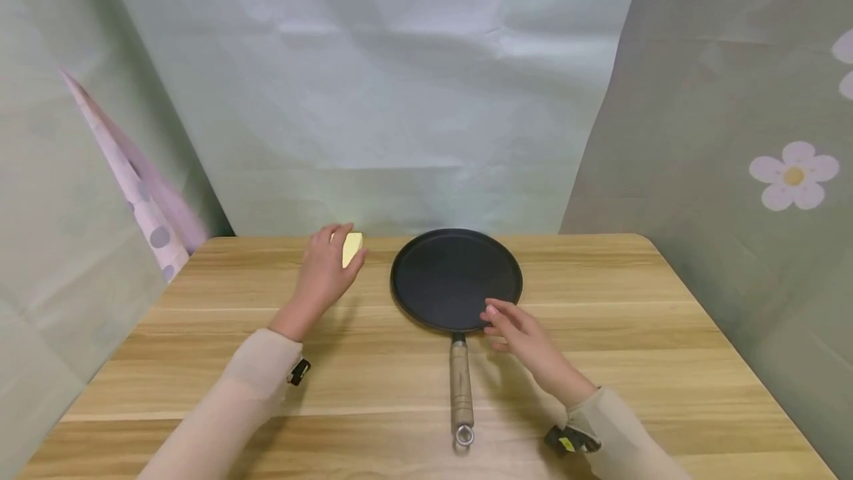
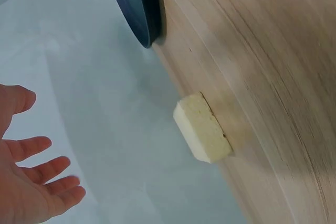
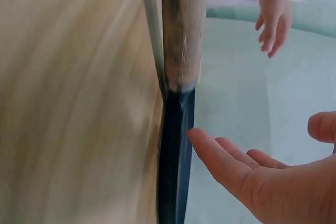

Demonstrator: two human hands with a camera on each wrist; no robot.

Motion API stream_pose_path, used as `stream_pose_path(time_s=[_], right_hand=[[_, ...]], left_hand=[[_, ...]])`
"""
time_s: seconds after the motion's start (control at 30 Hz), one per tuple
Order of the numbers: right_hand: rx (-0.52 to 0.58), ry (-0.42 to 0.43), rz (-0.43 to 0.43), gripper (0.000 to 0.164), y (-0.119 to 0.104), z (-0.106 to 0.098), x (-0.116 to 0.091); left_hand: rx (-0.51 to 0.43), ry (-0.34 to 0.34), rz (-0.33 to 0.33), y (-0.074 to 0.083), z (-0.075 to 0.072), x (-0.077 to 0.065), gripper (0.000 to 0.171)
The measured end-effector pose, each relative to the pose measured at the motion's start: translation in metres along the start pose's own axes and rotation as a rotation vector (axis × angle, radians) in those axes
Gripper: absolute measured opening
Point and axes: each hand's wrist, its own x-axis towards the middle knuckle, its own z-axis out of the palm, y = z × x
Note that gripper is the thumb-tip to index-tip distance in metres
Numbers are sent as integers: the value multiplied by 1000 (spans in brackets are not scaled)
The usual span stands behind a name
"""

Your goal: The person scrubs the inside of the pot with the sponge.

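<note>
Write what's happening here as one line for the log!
left hand: open, by yellow sponge | right hand: open, at black pan rim | pan flat on wooden table

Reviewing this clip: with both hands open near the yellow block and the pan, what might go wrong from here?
1. The yellow block sits near the table's far edge; the open left hand might nudge it off instead of getting a grip.
2. The right hand hovers at the pan's near rim, not its wooden handle; pressing or lifting there might tip or slide the pan.
</note>
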Motion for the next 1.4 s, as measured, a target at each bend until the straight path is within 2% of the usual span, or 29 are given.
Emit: stream_pose_path(time_s=[0.1,0.33,0.57,0.73,0.97,1.2,1.4], right_hand=[[43,-38,37,57,1,2,-3],[122,-100,121,65,5,4,-7],[217,-120,221,62,13,10,-9],[229,-121,257,59,17,16,-12],[240,-104,272,54,18,25,-16],[245,-131,249,54,19,31,-22],[219,-130,234,60,22,36,-26]], left_hand=[[-16,-5,-14,-7,0,3,52],[-61,-70,-74,-23,0,12,52],[-74,-167,-122,-35,6,22,55],[-109,-253,-145,-42,14,29,58],[-83,-344,-146,-60,33,34,62],[-27,-398,-125,-76,47,33,63],[17,-509,-136,-83,55,30,65]])
